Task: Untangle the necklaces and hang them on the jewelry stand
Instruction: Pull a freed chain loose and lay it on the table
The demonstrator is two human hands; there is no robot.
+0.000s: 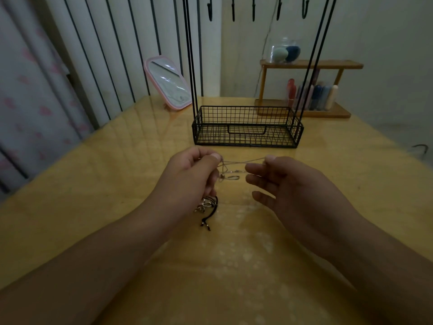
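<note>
Both hands pinch a thin chain (pixel 243 161) stretched between them at frame centre, the left hand (pixel 194 174) bunching the tangle, the right hand (pixel 283 181) holding one strand between thumb and forefinger. The jewelry stand (pixel 246 127) waits above, hooks bare. Untangling is underway, I judge; next, the looped clasp (pixel 230 177) needs easing free, while the black cord (pixel 209 212) dangles below.

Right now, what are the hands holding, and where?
A thin chain necklace, stretched between them: left hand and right hand each pinch an end of the taut span. Its tangle hangs below.
</note>
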